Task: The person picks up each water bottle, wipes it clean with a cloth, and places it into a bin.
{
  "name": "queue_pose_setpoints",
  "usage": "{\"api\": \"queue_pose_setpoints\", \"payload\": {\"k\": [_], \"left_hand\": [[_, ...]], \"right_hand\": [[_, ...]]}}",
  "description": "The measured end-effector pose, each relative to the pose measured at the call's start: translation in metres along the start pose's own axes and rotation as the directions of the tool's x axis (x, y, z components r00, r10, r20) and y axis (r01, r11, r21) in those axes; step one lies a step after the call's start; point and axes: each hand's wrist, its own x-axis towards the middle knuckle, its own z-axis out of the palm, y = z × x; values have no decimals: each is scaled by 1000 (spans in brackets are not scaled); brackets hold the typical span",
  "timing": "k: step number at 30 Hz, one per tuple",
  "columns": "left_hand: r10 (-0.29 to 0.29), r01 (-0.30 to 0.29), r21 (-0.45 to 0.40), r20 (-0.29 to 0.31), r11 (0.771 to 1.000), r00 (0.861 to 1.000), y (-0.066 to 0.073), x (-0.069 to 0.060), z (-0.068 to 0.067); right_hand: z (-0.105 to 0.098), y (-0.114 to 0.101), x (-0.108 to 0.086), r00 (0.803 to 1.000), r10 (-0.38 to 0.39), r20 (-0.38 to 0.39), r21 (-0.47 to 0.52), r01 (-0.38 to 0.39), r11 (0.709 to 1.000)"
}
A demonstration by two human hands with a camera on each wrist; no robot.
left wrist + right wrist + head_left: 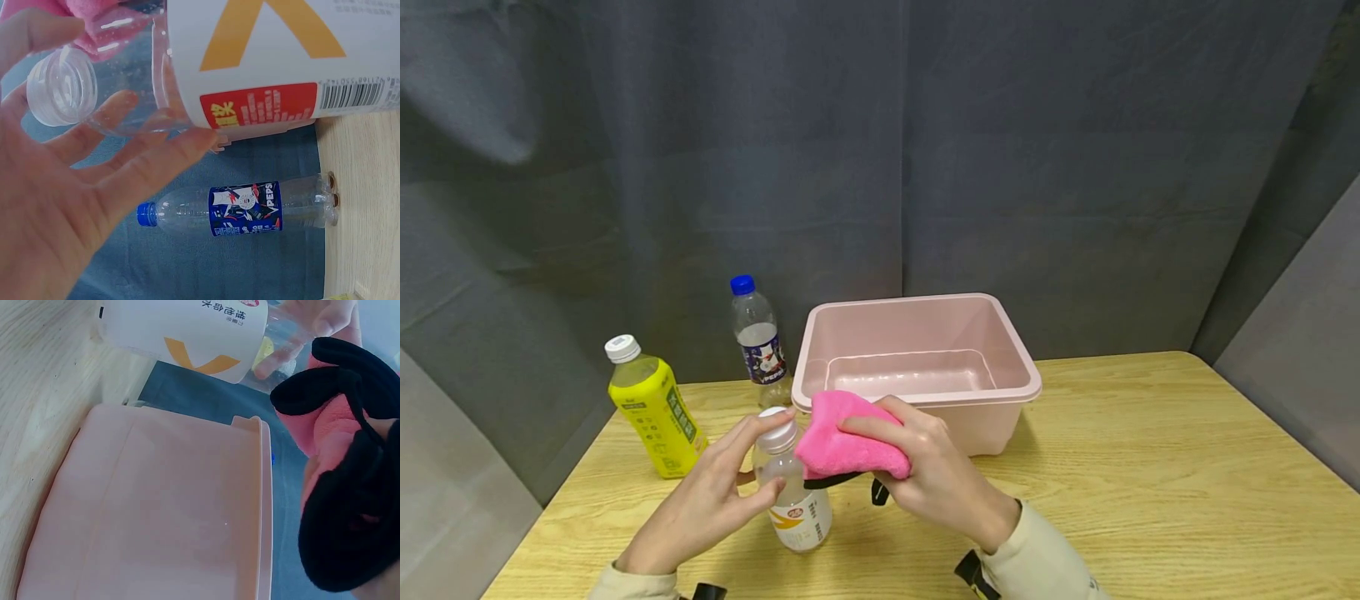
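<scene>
A clear bottle with a white label (801,521) and white cap stands near the table's front. My left hand (703,500) holds it by the neck and shoulder, fingers and thumb around it; the left wrist view shows this hand (69,181) beside the bottle's clear shoulder (125,81). Bunched in my right hand (928,475) is a pink cloth (850,442) with a black edge, close to the bottle's right side. The right wrist view shows the cloth's black underside (337,531) and the labelled bottle (206,337); whether cloth and bottle touch, I cannot tell.
A pink plastic bin (917,392) stands behind the right hand. At its left is a Pepsi bottle (763,354) with a blue cap. A yellow-labelled bottle (658,417) with a white cap stands farther left. Grey curtains (1037,167) hang behind the wooden table (1150,467).
</scene>
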Motion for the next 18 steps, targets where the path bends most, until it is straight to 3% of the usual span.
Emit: {"api": "queue_pose_setpoints", "payload": {"k": [9,13,18], "left_hand": [[7,-7,-10,1,1000,1000,-1,0,0],[11,-11,-6,-2,1000,1000,-1,-1,0],[-4,4,8,2,1000,1000,0,-1,0]], "right_hand": [[3,1,-2,1000,-14,15,-14,14,1000],[7,2,-4,994,-20,106,-69,27,997],[9,3,-8,970,25,244,-117,4,993]]}}
